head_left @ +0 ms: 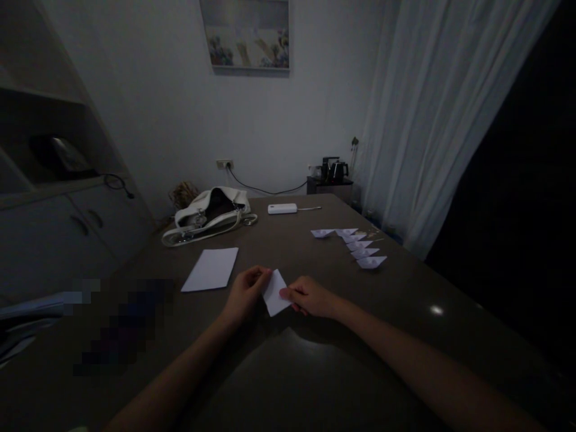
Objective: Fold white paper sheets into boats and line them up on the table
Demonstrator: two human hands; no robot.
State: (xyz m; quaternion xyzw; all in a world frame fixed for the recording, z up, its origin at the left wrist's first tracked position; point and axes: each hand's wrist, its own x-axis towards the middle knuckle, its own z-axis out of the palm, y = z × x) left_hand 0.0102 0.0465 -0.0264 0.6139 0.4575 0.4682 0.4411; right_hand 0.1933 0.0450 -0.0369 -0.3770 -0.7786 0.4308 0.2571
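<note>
A small piece of folded white paper (pixel 275 295) is held up between my two hands, just above the table. My left hand (pixel 246 291) pinches its upper left edge. From the other side my right hand (pixel 310 296) grips the right edge, thumb lying on top of the paper. Farther right on the table, several folded paper boats (pixel 371 262) stand in a slanting row. A stack of white paper sheets (pixel 210 269) lies to the left of my left hand.
A white handbag (pixel 211 213) sits at the table's back left. Behind my hands lies a white power bank (pixel 282 209) with a short cable. The brown table (pixel 279 372) ends at the right near a white curtain (pixel 405 120). A blurred patch covers something at the left.
</note>
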